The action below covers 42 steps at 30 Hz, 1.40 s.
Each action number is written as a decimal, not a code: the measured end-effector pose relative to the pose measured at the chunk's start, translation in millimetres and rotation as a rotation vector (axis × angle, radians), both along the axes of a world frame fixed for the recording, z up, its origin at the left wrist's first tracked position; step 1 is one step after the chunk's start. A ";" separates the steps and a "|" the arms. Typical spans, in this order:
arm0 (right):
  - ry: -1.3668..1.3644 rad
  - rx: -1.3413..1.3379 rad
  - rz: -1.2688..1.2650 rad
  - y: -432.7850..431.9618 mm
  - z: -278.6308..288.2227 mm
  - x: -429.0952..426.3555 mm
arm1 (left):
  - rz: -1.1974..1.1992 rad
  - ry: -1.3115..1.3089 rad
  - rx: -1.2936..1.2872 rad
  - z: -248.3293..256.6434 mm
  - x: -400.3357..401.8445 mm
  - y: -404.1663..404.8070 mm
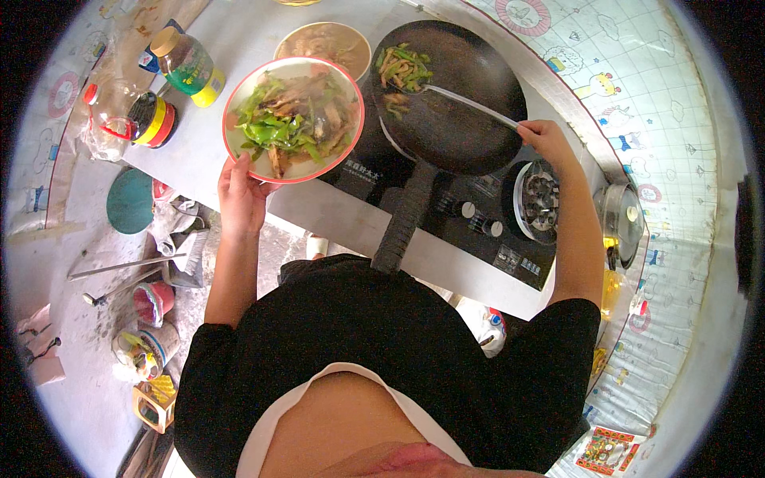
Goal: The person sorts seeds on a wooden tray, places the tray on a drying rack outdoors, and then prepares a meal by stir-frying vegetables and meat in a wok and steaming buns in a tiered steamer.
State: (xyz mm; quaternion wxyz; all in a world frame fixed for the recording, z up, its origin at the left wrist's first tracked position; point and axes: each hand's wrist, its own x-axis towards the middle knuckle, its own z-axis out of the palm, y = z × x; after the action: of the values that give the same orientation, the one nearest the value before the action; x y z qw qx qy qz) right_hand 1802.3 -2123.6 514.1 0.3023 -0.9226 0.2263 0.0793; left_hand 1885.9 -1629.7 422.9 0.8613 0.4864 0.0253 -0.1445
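Note:
My left hand (242, 194) grips the near left edge of a white bowl with a red rim (225, 119), its thumb over the rim. Green pepper strips and browned slices of food (296, 122) fill it. My right hand (541, 138) is closed on the end of a metal ladle's handle (472, 106). The ladle's head lies in a dark wok (460, 131), among green and brown strips of food (403, 66) on its left side. The wok sits on a black gas stove, and its wrapped handle (403, 221) points toward my body.
Behind the bowl stands a dish of pale food (326, 39). Bottles, one green and yellow (191, 69), one dark (156, 119), stand on the left of the counter (239, 36). A second burner (538, 203) and a lidded pot (621, 224) are at right.

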 end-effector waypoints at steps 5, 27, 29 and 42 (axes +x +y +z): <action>-0.049 0.000 -0.025 2.9 5.2 -9.6 | -0.004 0.009 -0.005 8.2 1.8 -9.7; -0.278 -0.594 0.398 130.5 197.4 -4.9 | -0.067 0.018 -0.118 18.6 4.2 -42.8; -0.391 -0.816 0.530 164.9 211.8 -0.1 | -0.065 -0.013 -0.124 15.9 3.2 -39.1; -0.615 -1.520 0.807 229.7 243.8 -2.6 | 0.001 -0.035 -0.095 27.7 -8.7 -23.4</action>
State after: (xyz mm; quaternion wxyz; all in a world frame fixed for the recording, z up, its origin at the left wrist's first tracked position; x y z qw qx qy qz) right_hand 1799.7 -1893.9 758.0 -0.3905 -0.8627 -0.2127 -0.2409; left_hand 1877.3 -1653.2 450.6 0.8839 0.4472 0.0036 -0.1368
